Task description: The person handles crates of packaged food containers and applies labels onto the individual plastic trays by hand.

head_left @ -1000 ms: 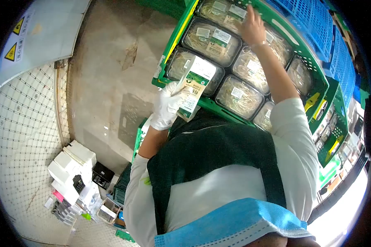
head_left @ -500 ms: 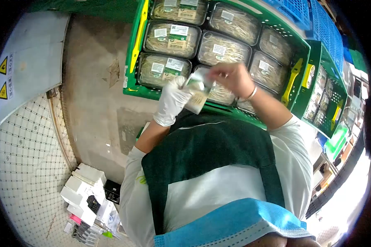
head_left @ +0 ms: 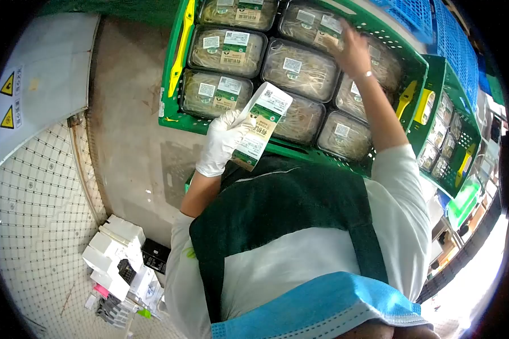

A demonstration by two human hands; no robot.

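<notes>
My left hand [head_left: 225, 138], in a white glove, is closed round a stack of green, white and tan labels [head_left: 263, 121] in front of the crate. My bare right hand [head_left: 352, 52] is over the top middle tray [head_left: 300, 25], fingers apart, beside a green and tan label [head_left: 329, 33] on its lid. Clear-lidded black trays of pale sprouts fill the green crate [head_left: 169, 104]. The three left trays, such as the lower one [head_left: 195, 96], bear both a small white label and a green and tan one. The centre tray [head_left: 300, 70] shows only the small white label.
A second green crate [head_left: 435, 70] with small packs stands at the right. Blue plastic crates [head_left: 458, 45] are behind it. White boxes [head_left: 113, 243] and a black box [head_left: 154, 255] lie at the lower left. A panel with yellow warning signs [head_left: 39, 68] stands at the left.
My right hand has moved from the label stack up to the top middle tray, which now carries a green and tan label. My left hand still holds the stack.
</notes>
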